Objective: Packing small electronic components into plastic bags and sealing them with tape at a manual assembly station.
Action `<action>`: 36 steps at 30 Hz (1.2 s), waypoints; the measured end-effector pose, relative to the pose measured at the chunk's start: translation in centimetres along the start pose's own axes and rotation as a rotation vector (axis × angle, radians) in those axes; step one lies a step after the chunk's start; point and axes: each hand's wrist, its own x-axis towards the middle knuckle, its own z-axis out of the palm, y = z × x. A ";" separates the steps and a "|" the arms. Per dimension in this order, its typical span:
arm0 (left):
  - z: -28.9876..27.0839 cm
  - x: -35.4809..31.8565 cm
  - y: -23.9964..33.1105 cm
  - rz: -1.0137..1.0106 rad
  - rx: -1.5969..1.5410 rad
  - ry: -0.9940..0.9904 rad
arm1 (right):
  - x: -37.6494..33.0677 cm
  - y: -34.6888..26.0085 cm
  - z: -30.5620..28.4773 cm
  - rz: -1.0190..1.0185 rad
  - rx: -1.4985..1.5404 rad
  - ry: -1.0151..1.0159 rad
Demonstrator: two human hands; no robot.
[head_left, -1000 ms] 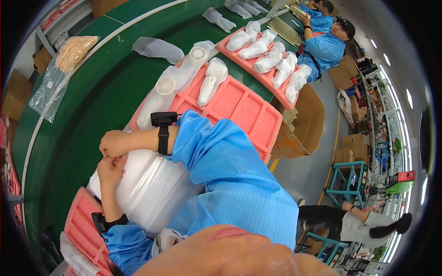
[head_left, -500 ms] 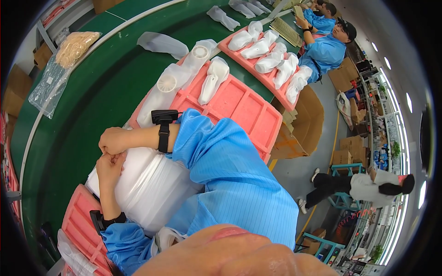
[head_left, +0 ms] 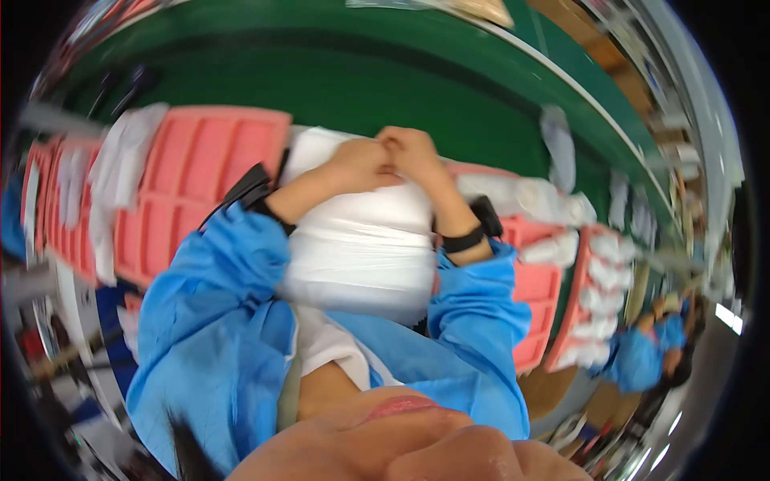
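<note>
A big white plastic-wrapped bundle (head_left: 361,240) is pressed against my chest, with both blue-sleeved arms around it. My left hand (head_left: 357,166) and my right hand (head_left: 415,152) meet at its far top edge, knuckles touching, fingers closed on the wrap. Each wrist carries a black band. The bundle's underside is hidden by my sleeves, and my own chin fills the bottom of the view.
A pink compartment tray (head_left: 200,160) lies to the left with white parts on its edge. More pink trays (head_left: 597,272) holding white moulded parts stand to the right on the green table (head_left: 361,72). Another person in blue (head_left: 642,361) works at the lower right.
The view has swung around sharply, so the trays now lie on both sides. My arms stay wrapped around the white bundle, and my hands have come together at its far edge.
</note>
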 end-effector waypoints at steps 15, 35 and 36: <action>-6.7 -1.8 2.5 -0.045 -0.135 0.055 | 0.1 -0.2 -0.3 -0.035 0.060 -0.060; -25.7 -14.1 -29.1 -1.230 0.039 0.491 | -0.4 -0.9 -0.4 0.011 0.097 -0.062; -25.5 -13.2 -28.3 -1.222 0.036 0.472 | -0.2 -0.8 -0.3 -0.006 0.101 -0.045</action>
